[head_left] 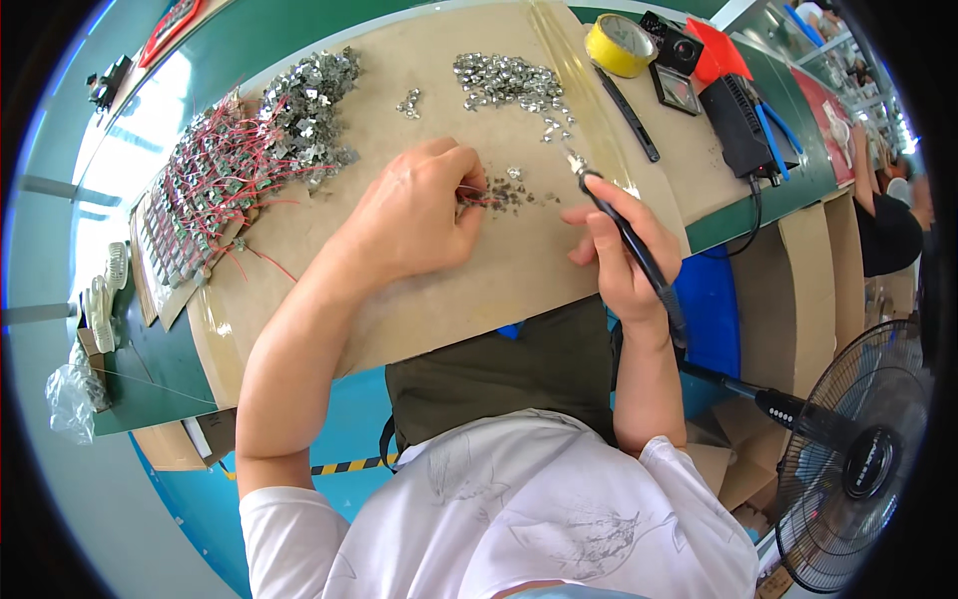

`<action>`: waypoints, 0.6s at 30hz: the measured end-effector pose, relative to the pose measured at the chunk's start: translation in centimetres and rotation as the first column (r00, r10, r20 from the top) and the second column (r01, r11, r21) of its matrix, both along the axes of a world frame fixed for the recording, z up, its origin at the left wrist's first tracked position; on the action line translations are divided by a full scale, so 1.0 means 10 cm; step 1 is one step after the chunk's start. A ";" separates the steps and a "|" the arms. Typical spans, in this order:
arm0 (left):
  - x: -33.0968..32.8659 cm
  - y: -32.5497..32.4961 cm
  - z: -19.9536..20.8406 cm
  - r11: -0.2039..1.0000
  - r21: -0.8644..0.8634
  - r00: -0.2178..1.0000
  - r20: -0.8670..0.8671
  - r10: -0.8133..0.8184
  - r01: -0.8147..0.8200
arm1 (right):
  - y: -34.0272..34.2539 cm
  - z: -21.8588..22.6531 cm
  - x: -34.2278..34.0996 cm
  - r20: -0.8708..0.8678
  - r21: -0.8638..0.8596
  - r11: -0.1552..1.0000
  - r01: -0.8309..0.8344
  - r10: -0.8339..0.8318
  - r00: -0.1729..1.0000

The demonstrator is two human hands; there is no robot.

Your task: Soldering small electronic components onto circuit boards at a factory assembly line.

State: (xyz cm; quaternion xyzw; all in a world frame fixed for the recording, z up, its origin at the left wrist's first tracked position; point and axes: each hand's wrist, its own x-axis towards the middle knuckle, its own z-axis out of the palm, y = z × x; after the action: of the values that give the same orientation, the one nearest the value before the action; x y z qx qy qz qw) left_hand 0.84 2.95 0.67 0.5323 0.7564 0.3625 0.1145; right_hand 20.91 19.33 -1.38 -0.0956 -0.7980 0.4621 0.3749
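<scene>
My right hand (629,250) is wrapped round the black handle of a soldering iron (627,228), its metal tip pointing up and away over the board. My left hand (424,205) rests on the brown work board (419,319), fingers curled together. A thin red wire (481,198) shows at its fingertips; whatever else they pinch is hidden. Beside those fingertips lie small dark bits (519,195) and a few shiny metal pieces (515,173). Farther off sits a pile of small silver metal parts (509,82), with a little cluster (409,103) to its left.
At the left are heaped small parts with red wires (205,170) and more metal pieces (309,90). Yellow tape (621,46), a black pen-like tool (627,115), a black box (743,125) and blue-handled pliers (773,140) lie right. A fan (868,459) stands lower right.
</scene>
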 end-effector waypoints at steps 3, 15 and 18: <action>0.00 0.00 -0.03 1.000 0.016 0.999 -0.043 -0.019 0.020 | -0.02 0.03 -0.15 0.078 0.003 0.998 0.056 -0.056 0.995; 0.01 0.01 -0.05 0.994 0.016 0.992 0.074 0.105 -0.106 | -0.15 0.01 -0.61 0.119 0.589 0.801 0.104 -0.213 0.970; 0.01 0.02 -0.05 0.991 0.023 0.988 0.081 0.129 -0.131 | -0.12 0.00 -0.59 0.094 0.595 0.794 0.124 -0.222 0.970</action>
State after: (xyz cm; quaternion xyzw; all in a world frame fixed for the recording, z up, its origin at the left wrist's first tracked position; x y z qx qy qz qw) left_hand 0.95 3.13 0.15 0.4686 0.7792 0.4006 0.1128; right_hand 14.97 18.10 -1.33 -0.0848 -0.9164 0.1485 0.3618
